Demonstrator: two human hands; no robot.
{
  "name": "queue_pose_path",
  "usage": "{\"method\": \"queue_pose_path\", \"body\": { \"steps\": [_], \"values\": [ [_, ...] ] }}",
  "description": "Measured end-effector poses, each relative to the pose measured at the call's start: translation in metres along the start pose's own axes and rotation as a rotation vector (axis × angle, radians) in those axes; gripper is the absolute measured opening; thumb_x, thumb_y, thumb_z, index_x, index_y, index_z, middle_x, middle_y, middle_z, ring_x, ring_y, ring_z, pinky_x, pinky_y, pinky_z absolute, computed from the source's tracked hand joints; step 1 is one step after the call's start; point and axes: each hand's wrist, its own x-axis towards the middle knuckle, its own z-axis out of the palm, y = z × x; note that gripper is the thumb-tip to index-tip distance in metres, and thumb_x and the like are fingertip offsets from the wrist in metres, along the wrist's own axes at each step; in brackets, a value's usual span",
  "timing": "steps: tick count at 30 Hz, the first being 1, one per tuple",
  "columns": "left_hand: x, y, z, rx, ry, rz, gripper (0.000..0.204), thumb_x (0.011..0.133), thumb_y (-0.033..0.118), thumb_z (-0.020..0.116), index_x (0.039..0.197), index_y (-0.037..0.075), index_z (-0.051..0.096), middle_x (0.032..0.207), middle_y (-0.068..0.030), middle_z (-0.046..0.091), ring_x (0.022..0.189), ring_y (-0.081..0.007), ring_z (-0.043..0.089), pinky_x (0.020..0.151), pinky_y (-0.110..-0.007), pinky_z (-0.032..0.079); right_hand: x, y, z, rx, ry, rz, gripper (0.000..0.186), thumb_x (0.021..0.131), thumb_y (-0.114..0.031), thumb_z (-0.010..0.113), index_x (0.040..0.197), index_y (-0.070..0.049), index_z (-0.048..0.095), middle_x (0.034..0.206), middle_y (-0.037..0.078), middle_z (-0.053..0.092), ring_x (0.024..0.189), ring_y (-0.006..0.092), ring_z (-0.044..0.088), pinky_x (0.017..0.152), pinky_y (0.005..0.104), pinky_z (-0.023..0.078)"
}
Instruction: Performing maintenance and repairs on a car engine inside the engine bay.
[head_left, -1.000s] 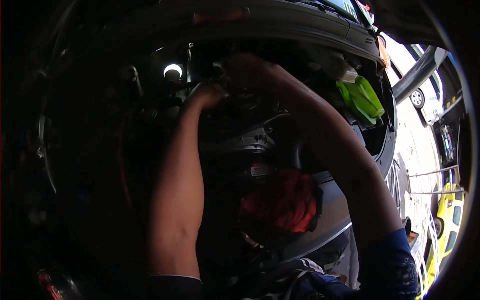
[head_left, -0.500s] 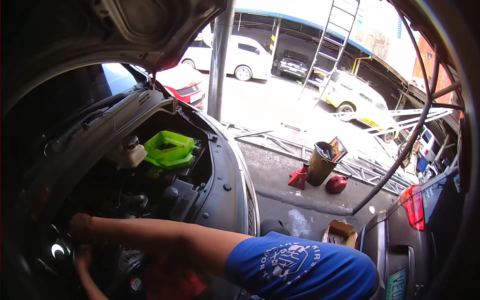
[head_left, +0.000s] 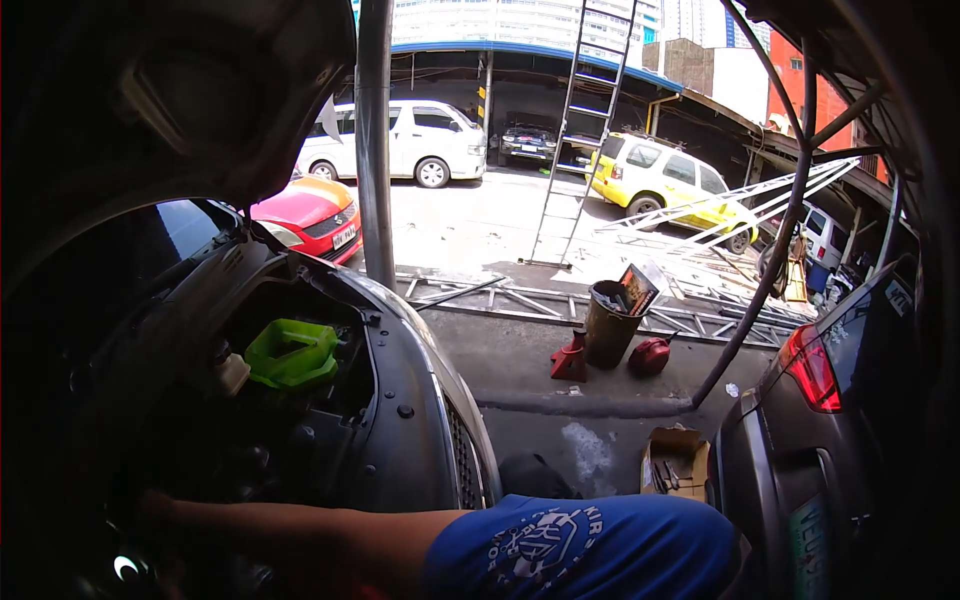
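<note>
My right arm, in a blue sleeve, reaches left across the open engine bay (head_left: 345, 440) of a car. My right hand (head_left: 158, 508) is deep in the bay's dark side, its fingers lost in shadow. What it touches cannot be made out. My left hand is swallowed by the dark at the lower left, close to the right one. A bright crescent of light (head_left: 126, 567) glints near there. Farther off in the bay, a bright green open-topped plastic container (head_left: 295, 355) sits beside a pale reservoir (head_left: 235, 373). Neither is touched by my hands.
The raised hood (head_left: 230, 90) hangs overhead, next to a metal post (head_left: 375, 150). On the floor are a red jack stand (head_left: 569, 358), a bin (head_left: 612, 335), a red round container (head_left: 650, 356) and a cardboard box with tools (head_left: 680, 450). A dark car (head_left: 770, 470) stands at right.
The view has tilted up and turned right, so the engine bay sits lower and farther left and looks darker. My left forearm, visible before, has faded into shadow. My right arm still reaches into the bay.
</note>
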Motion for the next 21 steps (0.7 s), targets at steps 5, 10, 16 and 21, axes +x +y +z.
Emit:
{"method": "queue_pose_path", "body": {
  "steps": [5, 10, 16, 21],
  "values": [
    [0.003, 0.007, -0.002, -0.051, 0.019, 0.007, 0.037, 0.092, 0.024, 0.059, 0.126, 0.007, 0.058, 0.129, -0.0167, 0.06, 0.12, -0.032, 0.057, 0.103, -0.041, 0.045, -0.004, -0.001, -0.005, 0.021, 0.014, 0.01, 0.022, 0.083, -0.029, 0.064, 0.088, -0.011, 0.076, 0.087, 0.011, 0.075, 0.084, 0.0265, 0.074, 0.071, 0.0419, 0.059],
    [0.002, 0.013, -0.006, -0.107, 0.038, 0.018, 0.039, 0.093, 0.023, 0.059, 0.128, 0.005, 0.056, 0.131, -0.0168, 0.059, 0.121, -0.0313, 0.056, 0.104, -0.041, 0.045, -0.011, -0.001, -0.01, 0.045, 0.013, 0.026, 0.022, 0.083, -0.029, 0.064, 0.089, -0.012, 0.076, 0.087, 0.011, 0.075, 0.085, 0.0265, 0.074, 0.071, 0.0419, 0.059],
    [-0.004, 0.008, -0.008, -0.207, 0.079, 0.044, 0.042, 0.093, 0.021, 0.06, 0.131, 0.004, 0.053, 0.132, -0.017, 0.058, 0.122, -0.0305, 0.055, 0.104, -0.04, 0.044, -0.015, -0.006, -0.015, 0.071, 0.015, 0.041, 0.022, 0.083, -0.029, 0.064, 0.09, -0.012, 0.076, 0.088, 0.011, 0.075, 0.085, 0.0265, 0.074, 0.071, 0.0419, 0.059],
    [-0.012, -0.004, -0.013, -0.336, 0.11, 0.063, 0.045, 0.093, 0.02, 0.061, 0.133, 0.002, 0.051, 0.133, -0.0171, 0.057, 0.122, -0.0298, 0.054, 0.105, -0.04, 0.044, -0.017, -0.011, -0.022, 0.1, 0.037, 0.065, 0.022, 0.083, -0.029, 0.064, 0.09, -0.012, 0.076, 0.088, 0.011, 0.075, 0.085, 0.0265, 0.074, 0.071, 0.0419, 0.059]
  ]
}}
